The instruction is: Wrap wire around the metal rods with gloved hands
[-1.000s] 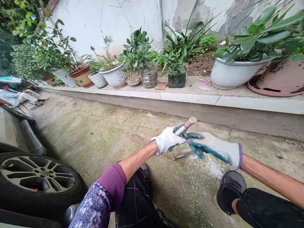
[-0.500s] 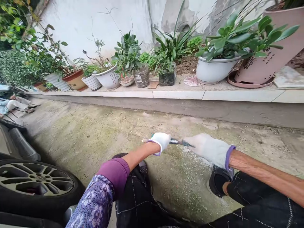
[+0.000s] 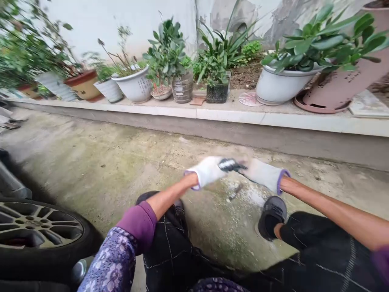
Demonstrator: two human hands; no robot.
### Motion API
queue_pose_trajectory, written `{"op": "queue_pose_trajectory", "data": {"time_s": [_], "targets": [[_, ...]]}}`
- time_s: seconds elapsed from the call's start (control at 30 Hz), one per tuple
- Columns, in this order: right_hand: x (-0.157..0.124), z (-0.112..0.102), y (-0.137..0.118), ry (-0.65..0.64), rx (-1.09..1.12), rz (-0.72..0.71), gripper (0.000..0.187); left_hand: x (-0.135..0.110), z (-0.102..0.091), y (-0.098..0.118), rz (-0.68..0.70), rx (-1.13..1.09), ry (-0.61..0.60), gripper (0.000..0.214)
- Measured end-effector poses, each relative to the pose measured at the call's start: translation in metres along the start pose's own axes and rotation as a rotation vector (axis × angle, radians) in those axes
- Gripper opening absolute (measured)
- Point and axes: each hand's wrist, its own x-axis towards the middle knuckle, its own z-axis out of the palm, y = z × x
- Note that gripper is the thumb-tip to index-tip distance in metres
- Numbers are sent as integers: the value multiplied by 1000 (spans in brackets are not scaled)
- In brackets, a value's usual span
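Note:
Both my hands wear white gloves with dark green palms and purple cuffs, and they meet in front of me above the concrete ground. My left hand [image 3: 208,171] is closed round a short tool [image 3: 228,164] with a metal ferrule and a wooden handle. My right hand [image 3: 261,174] touches the tool's other end; motion blur hides its fingers. A thin metal rod [image 3: 234,192] lies on the ground just below my hands. My knees in dark checked trousers and my right shoe [image 3: 271,215] are below.
A car wheel [image 3: 36,231] stands at the lower left. A raised ledge [image 3: 231,115] runs across the back, carrying several potted plants, among them a white pot [image 3: 281,85] and a tilted pink pot [image 3: 349,79]. The ground is mossy, dusty concrete.
The tool has turned from upright to level in my left hand. My right hand has come onto its end. The view has swung slightly left and blurred.

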Motion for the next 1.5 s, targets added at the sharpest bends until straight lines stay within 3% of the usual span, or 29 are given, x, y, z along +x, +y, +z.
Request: {"op": "queue_pose_trajectory", "data": {"time_s": [0.1,0.27,0.4,0.57,0.7,0.9,1.07,1.23,1.37,1.5], "targets": [[6,-7,-27,-40,-19,-11,31,16,-16,-15,-2,26,129,22],[9,-15,-59,-95,-219,86,33,37,-28,-28,-92,337,152,25],[1,-18,-75,-129,-393,113,32,35,-21,-26,-156,732,119,31],[-9,-30,-73,-122,-503,140,31,23,-1,-21,8,979,-13,34],[-6,-41,-51,-39,-450,183,30,15,8,-9,115,1019,-150,34],[13,-39,-22,17,-214,110,30,2,-9,15,123,837,-82,33],[20,-26,-32,-17,-26,101,31,3,-25,10,39,677,64,31],[18,-15,-53,-47,-103,22,31,14,-32,-9,-26,641,148,30],[14,-5,-61,-87,-273,44,31,19,-26,-19,-72,780,104,33],[9,-2,-59,-137,-325,102,26,16,-7,-18,-74,826,-9,21]]}}
